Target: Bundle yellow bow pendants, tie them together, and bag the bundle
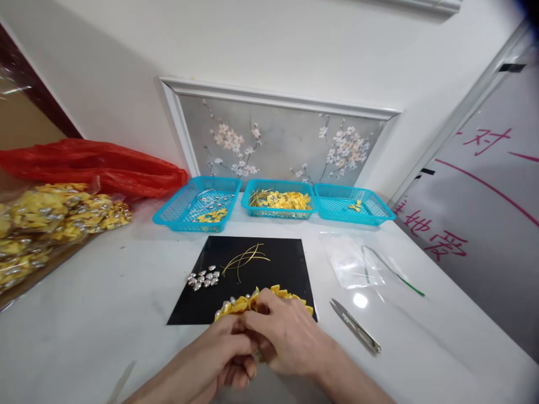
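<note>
A strand of folded yellow ribbon pieces and silver beads [240, 304] curves along the near edge of a black mat [189, 306]. My left hand [229, 348] is closed at the strand's near side, its fingers curled. Thumb and fingers of my right hand [290, 331] pinch right beside it, over the middle of the strand. Most of what lies between the fingertips is hidden; a small pale-yellow bit shows there. Loose silver heart-shaped beads [204, 278] lie on the mat's left part. Several thin gold-coloured strips [244, 259] cross one another behind the strand.
Metal thread snips [356, 327] lie to the right, near a clear plastic bag [353, 264] and a green tie [396, 272]. Blue baskets [185, 224] with yellow pieces line the wall. Bagged yellow beaded strands [54, 219] and a red plastic bag [101, 165] are at left.
</note>
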`<state>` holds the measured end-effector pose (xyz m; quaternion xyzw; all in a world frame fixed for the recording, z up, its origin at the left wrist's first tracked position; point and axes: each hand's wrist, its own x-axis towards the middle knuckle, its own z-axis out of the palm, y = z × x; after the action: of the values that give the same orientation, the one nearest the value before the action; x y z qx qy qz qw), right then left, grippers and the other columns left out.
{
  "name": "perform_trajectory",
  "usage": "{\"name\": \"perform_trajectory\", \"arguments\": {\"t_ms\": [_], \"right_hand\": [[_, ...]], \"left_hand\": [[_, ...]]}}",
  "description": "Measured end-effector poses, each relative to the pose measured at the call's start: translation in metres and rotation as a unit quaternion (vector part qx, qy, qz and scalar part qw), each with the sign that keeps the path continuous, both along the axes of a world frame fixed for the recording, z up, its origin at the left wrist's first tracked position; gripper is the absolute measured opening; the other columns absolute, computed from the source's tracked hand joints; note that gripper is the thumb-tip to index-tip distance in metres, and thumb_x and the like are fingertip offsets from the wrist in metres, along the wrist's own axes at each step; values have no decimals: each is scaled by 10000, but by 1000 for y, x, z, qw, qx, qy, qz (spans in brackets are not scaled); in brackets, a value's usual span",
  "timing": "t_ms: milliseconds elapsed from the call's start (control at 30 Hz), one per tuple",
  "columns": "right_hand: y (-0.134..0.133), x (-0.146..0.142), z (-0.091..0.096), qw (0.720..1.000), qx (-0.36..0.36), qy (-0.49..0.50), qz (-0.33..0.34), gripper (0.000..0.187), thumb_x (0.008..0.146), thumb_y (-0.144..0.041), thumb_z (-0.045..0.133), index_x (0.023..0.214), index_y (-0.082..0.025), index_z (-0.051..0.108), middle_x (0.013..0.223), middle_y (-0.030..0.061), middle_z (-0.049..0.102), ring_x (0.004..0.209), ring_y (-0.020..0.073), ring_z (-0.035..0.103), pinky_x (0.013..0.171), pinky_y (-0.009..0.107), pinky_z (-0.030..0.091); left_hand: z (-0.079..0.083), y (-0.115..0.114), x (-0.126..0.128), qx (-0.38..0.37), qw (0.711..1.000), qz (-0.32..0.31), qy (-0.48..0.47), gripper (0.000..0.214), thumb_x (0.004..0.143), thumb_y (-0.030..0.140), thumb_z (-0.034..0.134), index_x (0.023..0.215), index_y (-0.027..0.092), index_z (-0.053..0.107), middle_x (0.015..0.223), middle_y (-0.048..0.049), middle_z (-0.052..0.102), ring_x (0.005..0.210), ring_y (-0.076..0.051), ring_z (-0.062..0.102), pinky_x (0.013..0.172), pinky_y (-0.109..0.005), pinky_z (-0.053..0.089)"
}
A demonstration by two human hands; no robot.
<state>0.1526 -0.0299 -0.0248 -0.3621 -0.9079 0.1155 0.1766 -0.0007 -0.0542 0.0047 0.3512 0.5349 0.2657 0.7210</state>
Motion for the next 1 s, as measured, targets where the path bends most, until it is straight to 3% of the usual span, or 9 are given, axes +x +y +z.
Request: {"name": "perform_trajectory", "arguments": {"t_ms": [133, 233, 300, 433, 567, 700, 867, 1000], "right_hand": [[1, 1, -3, 1000, 2, -1, -2, 105, 782, -257, 526, 884, -252, 546, 908, -4, 507, 591, 103, 429, 474, 235, 202], [1, 0, -3, 1000, -4, 5, 1, 70, 782, -247, 524, 849, -247, 544, 898, -6, 508, 589, 104, 435, 480, 237, 225], [0, 0, -2, 1000, -15, 20, 5, 73, 788, -216, 509, 845, -248, 540, 897, -11, 513, 620, 110, 460, 499, 237, 259], [-2, 1, 1, 998, -42, 50, 14, 216, 797, -169, 489, 979, -278, 528, 940, -14, 525, 706, 122, 508, 543, 229, 316], [-2, 1, 3, 998, -38, 41, 12, 109, 821, -204, 480, 904, -255, 529, 910, -10, 519, 687, 125, 500, 541, 234, 316], [-2, 0, 3, 999, -26, 22, 2, 68, 832, -241, 480, 885, -230, 521, 907, 3, 522, 656, 129, 490, 512, 240, 297], [-3, -2, 2, 1000, -16, 9, 0, 134, 830, -237, 482, 957, -206, 515, 933, 31, 542, 694, 154, 524, 522, 249, 336], [-2, -1, 1, 1000, -17, 24, -3, 155, 822, -221, 493, 974, -195, 505, 955, 35, 554, 745, 167, 549, 560, 263, 389]], "left_hand": [[-22, -13, 0, 67, 988, -41, 133, 206, 742, 296, 554, 877, 148, 605, 454, 23, 550, 390, -126, 488, 421, -231, 389], [-41, -24, -3, 163, 955, -6, 247, 206, 764, 341, 552, 873, 178, 616, 436, 24, 559, 385, -151, 510, 435, -251, 418], [-46, -28, -4, 188, 943, 7, 275, 221, 790, 347, 519, 908, 188, 617, 454, 21, 570, 405, -161, 529, 461, -261, 442], [-33, -25, -4, 154, 959, -42, 233, 311, 814, 360, 484, 1037, 176, 597, 442, 18, 563, 396, -173, 527, 460, -272, 452], [-17, -19, -1, 172, 943, -56, 279, 278, 799, 339, 493, 963, 158, 626, 441, 13, 546, 387, -166, 503, 431, -265, 438], [-15, -18, -1, 158, 954, -62, 249, 256, 786, 342, 512, 917, 158, 633, 425, 21, 523, 393, -159, 501, 421, -249, 425], [-18, -18, -3, 160, 960, -27, 230, 252, 789, 353, 519, 908, 172, 646, 428, 25, 522, 396, -161, 511, 420, -247, 427], [-22, -21, -4, 234, 939, 38, 251, 170, 775, 334, 559, 838, 237, 683, 558, -19, 622, 495, -185, 565, 486, -256, 467]]}}
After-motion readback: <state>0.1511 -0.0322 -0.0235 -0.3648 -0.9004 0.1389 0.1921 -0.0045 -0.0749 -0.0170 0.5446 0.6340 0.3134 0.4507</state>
